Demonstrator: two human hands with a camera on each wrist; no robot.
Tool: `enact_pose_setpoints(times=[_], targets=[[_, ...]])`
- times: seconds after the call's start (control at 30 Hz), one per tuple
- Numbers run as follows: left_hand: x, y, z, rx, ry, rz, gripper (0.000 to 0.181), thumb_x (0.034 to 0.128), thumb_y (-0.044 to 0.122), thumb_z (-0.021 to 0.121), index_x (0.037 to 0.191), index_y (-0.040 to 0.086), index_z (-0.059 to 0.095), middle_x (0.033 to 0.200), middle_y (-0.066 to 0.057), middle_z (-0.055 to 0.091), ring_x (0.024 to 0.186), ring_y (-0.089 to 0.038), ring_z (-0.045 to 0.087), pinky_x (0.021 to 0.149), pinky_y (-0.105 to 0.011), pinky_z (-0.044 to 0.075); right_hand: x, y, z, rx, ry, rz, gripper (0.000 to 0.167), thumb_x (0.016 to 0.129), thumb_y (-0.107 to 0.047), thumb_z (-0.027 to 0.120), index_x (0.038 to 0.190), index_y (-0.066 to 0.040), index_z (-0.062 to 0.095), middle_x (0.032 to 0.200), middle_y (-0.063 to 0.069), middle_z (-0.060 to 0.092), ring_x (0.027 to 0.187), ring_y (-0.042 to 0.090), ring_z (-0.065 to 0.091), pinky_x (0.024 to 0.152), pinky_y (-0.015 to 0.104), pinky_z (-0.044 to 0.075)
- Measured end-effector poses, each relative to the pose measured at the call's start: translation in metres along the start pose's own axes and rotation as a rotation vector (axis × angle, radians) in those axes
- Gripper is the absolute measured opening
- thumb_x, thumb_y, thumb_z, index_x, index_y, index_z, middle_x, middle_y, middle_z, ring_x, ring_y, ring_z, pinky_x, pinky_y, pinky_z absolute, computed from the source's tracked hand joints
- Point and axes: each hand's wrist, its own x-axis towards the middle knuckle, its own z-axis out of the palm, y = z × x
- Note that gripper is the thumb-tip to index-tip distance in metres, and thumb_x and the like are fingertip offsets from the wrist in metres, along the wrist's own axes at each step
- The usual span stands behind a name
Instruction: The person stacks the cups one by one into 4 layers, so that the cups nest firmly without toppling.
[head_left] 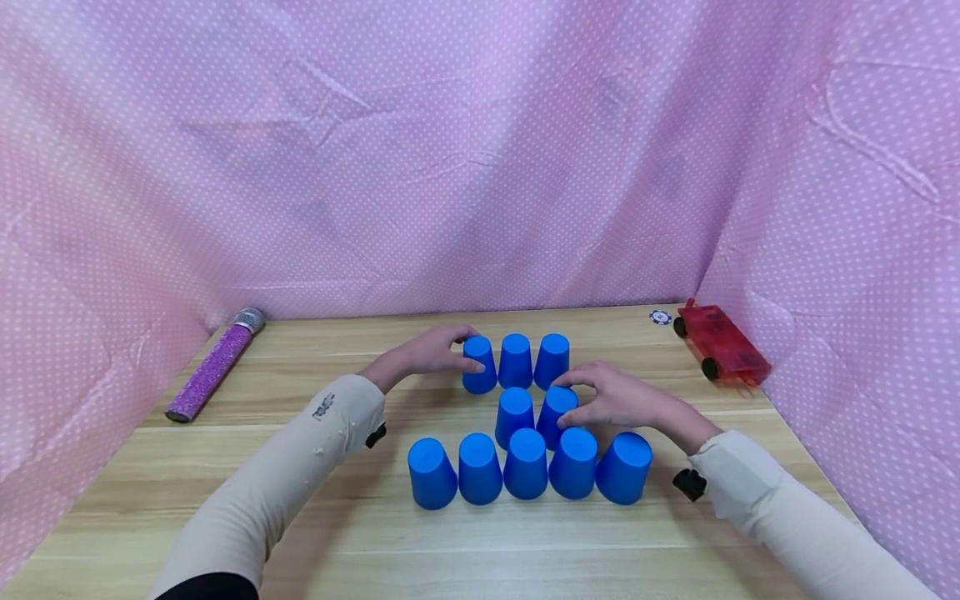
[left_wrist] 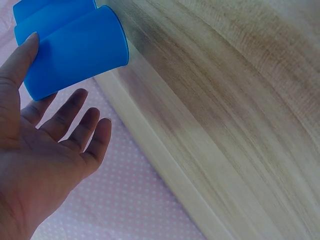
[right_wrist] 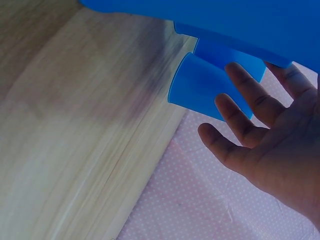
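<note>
Blue cups stand upside down in three rows. My left hand (head_left: 427,351) pinches the left cup (head_left: 481,382) of the back row between thumb and index finger; its other fingers spread free in the left wrist view. In the middle row are two cups, and my right hand (head_left: 618,397) pinches the right one (head_left: 552,412) by its sides. The other middle cup (head_left: 514,414) touches no hand. Two more back-row cups, a center one (head_left: 515,363) and a right one (head_left: 552,363), stand beside the left-held cup. Nearest me is a front row of several cups (head_left: 526,468).
On the left of the wooden table (head_left: 465,550) lies a purple glitter microphone (head_left: 213,367). A red translucent toy car (head_left: 722,342) sits at the back right, near a poker chip (head_left: 660,317). Pink dotted cloth (head_left: 450,167) hangs behind and at both sides.
</note>
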Motion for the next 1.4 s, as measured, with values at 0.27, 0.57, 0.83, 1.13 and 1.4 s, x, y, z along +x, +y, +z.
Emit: enact_pose_setpoints(times=[0.27,0.57,0.83,1.13,1.4], targets=[[-0.013,-0.003,-0.014,-0.052,-0.030,-0.004,0.080,0.0886,0.053,0.070,0.153,0.017,0.038,0.155,-0.010,0.044,0.146,-0.036,0.038,0.114,-0.059,0.038,0.000,-0.001,0.001,-0.004,-0.001,0.008,0.050,0.086,-0.040,0.078,0.130,-0.020,0.066,0.132,0.004,0.066,0.128,0.032,0.056,0.103,0.063,0.045],[-0.039,-0.002,-0.033,-0.049,0.103,0.063,0.061,0.0918,0.042,0.071,0.144,0.018,0.051,0.144,-0.006,0.055,0.134,-0.027,0.048,0.108,-0.052,0.046,0.000,-0.003,-0.001,-0.019,-0.010,0.019,0.052,0.087,-0.040,0.077,0.132,-0.017,0.064,0.134,0.007,0.065,0.129,0.035,0.055,0.103,0.065,0.045],[-0.058,0.019,-0.033,0.028,-0.020,0.126,0.049,0.0968,0.045,0.063,0.139,0.021,0.056,0.114,0.004,0.068,0.106,-0.016,0.062,0.087,-0.034,0.055,-0.001,-0.003,-0.004,-0.036,-0.010,0.014,0.054,0.088,-0.039,0.077,0.133,-0.014,0.063,0.134,0.011,0.064,0.129,0.039,0.054,0.101,0.065,0.045],[-0.058,0.046,-0.004,0.053,-0.239,0.187,0.053,0.0973,0.041,0.063,0.142,0.016,0.053,0.127,0.000,0.065,0.118,-0.016,0.060,0.099,-0.040,0.052,-0.001,-0.001,-0.001,-0.040,-0.005,0.014,0.054,0.088,-0.041,0.076,0.133,-0.015,0.063,0.134,0.010,0.064,0.129,0.040,0.054,0.101,0.065,0.046],[-0.049,0.053,0.016,0.044,-0.269,0.164,0.063,0.0938,0.044,0.068,0.148,0.018,0.047,0.143,-0.006,0.058,0.131,-0.025,0.056,0.103,-0.046,0.052,0.000,0.000,0.000,-0.018,-0.004,0.008,0.054,0.087,-0.041,0.077,0.133,-0.016,0.063,0.132,0.007,0.066,0.128,0.036,0.056,0.102,0.065,0.045]])
